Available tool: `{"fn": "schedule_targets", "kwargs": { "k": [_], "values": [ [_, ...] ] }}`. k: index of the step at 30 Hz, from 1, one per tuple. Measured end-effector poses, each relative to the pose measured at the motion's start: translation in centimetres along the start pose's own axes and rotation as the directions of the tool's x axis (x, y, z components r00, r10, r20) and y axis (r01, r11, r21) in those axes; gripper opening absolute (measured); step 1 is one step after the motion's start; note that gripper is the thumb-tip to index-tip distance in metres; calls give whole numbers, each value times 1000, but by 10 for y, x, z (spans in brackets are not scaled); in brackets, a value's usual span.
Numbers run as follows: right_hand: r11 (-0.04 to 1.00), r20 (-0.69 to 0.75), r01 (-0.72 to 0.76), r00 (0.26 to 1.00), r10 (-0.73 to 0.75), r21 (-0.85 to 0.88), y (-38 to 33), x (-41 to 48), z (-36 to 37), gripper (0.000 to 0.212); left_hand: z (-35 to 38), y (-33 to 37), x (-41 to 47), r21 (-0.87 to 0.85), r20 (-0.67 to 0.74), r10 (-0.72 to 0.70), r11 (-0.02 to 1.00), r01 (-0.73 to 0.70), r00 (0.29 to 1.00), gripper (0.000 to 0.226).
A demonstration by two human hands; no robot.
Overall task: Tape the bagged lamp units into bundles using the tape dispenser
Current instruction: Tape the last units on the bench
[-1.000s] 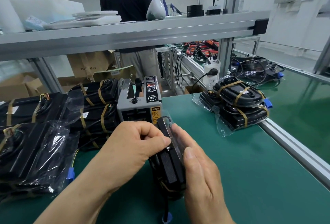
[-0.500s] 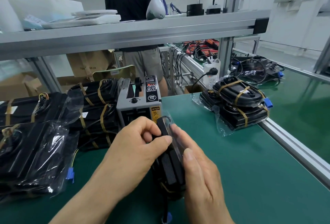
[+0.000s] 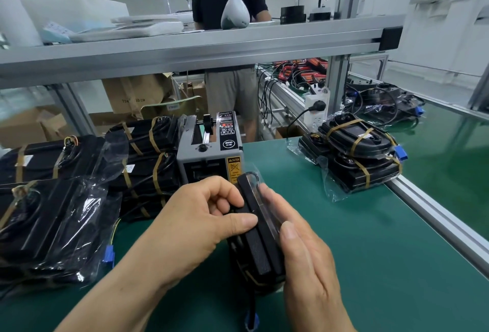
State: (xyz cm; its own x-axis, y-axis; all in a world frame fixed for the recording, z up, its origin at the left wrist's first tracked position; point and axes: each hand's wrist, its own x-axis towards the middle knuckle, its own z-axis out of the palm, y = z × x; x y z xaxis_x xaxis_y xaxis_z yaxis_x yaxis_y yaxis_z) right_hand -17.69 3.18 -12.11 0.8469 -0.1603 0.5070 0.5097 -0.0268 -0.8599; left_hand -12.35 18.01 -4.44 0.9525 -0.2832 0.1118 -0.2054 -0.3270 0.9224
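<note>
Two black bagged lamp units stand on edge on the green mat, pressed together between my hands. My left hand grips their left side, thumb laid across the top edge. My right hand lies flat against their right side. The grey tape dispenser stands just behind them, its slot facing me. Taped bundles with tan tape bands are stacked left of the dispenser. Another taped bundle sits at the right near the rail.
Loose bagged units lie at the near left. An aluminium rail borders the mat on the right, with a green conveyor beyond. A shelf beam crosses overhead. A person in black stands behind the bench. A power strip is plugged in.
My left thumb has slid along the top edge of the held units toward me. The units and my right hand have stayed in place. The person behind has shifted right.
</note>
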Motion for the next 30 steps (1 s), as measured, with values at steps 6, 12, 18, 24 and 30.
{"fn": "schedule_targets", "kwargs": {
  "k": [6, 12, 18, 24, 30],
  "values": [
    [999, 43, 38, 998, -40, 34, -2, -3, -1, 48, 4, -1, -5, -160, -37, -4, 987, -2, 999, 16],
    [995, 8, 96, 995, -96, 4, 3, -1, -1, 49, 13, 0, -9, -59, -92, 138, 988, -144, 986, 16],
    [997, 72, 74, 995, -71, -30, 13, 5, -6, 49, 18, -7, -10, 253, -129, 302, 931, -263, 944, 26],
    [989, 139, 14, 990, -35, 146, 12, -13, -12, 54, 30, -23, -18, 198, -231, 325, 939, -282, 917, 18],
    [990, -111, -105, 987, 116, 97, 0, -19, -17, 52, 37, -34, -41, 299, -72, 634, 750, -590, 770, 23]
  ]
}}
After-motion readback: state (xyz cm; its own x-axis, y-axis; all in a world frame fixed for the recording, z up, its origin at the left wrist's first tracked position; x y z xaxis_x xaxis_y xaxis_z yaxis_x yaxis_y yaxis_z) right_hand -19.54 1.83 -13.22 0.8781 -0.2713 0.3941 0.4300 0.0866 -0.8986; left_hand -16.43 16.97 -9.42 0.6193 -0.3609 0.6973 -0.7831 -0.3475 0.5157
